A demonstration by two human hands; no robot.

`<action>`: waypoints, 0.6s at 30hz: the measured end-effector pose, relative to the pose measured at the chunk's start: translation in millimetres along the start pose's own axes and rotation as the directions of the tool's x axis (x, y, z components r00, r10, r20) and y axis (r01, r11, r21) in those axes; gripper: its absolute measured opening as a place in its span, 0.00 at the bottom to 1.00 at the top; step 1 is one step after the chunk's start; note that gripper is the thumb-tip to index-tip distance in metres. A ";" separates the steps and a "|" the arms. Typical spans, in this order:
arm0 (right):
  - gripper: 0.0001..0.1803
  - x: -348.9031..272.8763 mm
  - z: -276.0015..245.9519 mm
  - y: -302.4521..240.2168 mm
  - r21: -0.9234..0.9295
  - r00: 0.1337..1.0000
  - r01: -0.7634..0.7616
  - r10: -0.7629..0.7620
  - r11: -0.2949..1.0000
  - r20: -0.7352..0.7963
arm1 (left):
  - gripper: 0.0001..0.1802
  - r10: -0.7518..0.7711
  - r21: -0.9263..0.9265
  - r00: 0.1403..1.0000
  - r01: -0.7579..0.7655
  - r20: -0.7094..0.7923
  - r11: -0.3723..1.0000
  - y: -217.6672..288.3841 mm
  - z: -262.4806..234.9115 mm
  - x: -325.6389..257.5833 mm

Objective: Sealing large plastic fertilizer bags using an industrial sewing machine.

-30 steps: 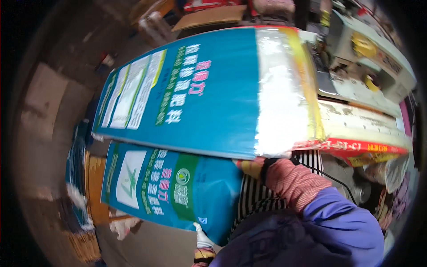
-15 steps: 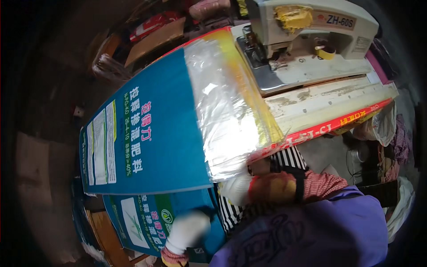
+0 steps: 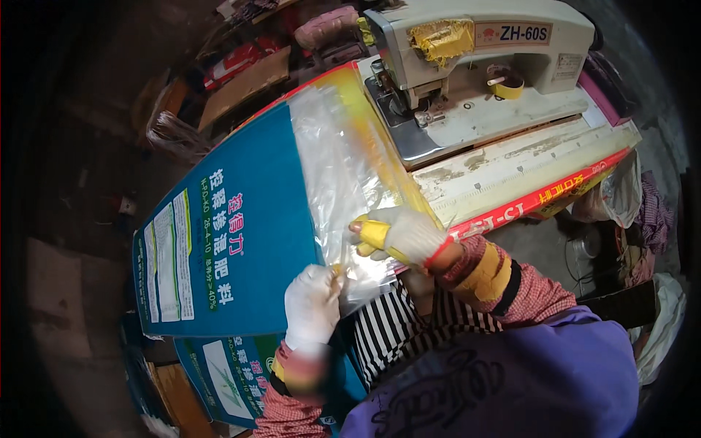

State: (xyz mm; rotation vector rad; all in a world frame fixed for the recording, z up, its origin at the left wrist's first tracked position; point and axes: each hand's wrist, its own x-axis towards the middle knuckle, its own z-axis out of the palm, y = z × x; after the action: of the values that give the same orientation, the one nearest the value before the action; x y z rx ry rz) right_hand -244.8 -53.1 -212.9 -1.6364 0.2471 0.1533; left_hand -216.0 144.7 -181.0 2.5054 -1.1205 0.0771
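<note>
A large blue woven sack point(image 3: 248, 212) lies flat on the table, printed side up. From its mouth sticks a clear, shiny plastic liner point(image 3: 328, 153). My left hand point(image 3: 312, 303), in a white glove, is closed at the near edge, where the liner meets the sack; its fingertips are partly hidden. My right hand point(image 3: 405, 237), in a white glove with yellow on the fingers, is curled in a pinch over the liner's near corner. Right of the sack stands a pale sewing machine point(image 3: 475, 44), with its needle area close to the liner.
Another blue sack point(image 3: 230, 372) hangs below the table edge at my lap. A yellow tape roll point(image 3: 507, 86) rests on the machine bed. A red and yellow printed sheet point(image 3: 540, 197) covers the table edge. A clear plastic bag point(image 3: 617, 197) hangs at the right.
Both hands have come up from the lap side onto the liner's near edge, the left from the lower sack. The liner's near corner has shifted, and the view has moved slightly.
</note>
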 end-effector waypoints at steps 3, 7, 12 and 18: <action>0.26 4.4 4.9 -15.3 -0.144 0.974 -0.145 0.167 0.979 0.153 | 0.04 0.118 0.089 0.993 -0.118 0.006 0.989 11.8 -12.5 -8.7; 0.24 10.8 15.3 -14.3 -0.150 0.977 -0.098 0.124 0.984 0.174 | 0.04 0.169 0.225 0.979 -0.192 0.117 0.955 19.4 -21.7 -22.2; 0.23 13.0 30.7 -7.5 0.065 0.994 0.015 -0.023 0.998 0.109 | 0.07 0.119 0.117 0.986 -0.133 0.120 0.984 6.0 -25.7 -29.8; 0.25 19.8 57.5 -44.6 -0.337 0.975 0.170 -0.209 0.926 -0.082 | 0.16 -0.363 -0.388 0.926 0.299 -0.103 0.872 -20.8 -14.7 8.5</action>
State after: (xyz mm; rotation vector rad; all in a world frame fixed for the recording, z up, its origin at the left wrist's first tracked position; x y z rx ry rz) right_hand -211.6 5.8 -179.4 -1.9947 0.1549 -0.0535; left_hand -193.5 156.7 -172.6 2.2616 -0.5581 -0.0103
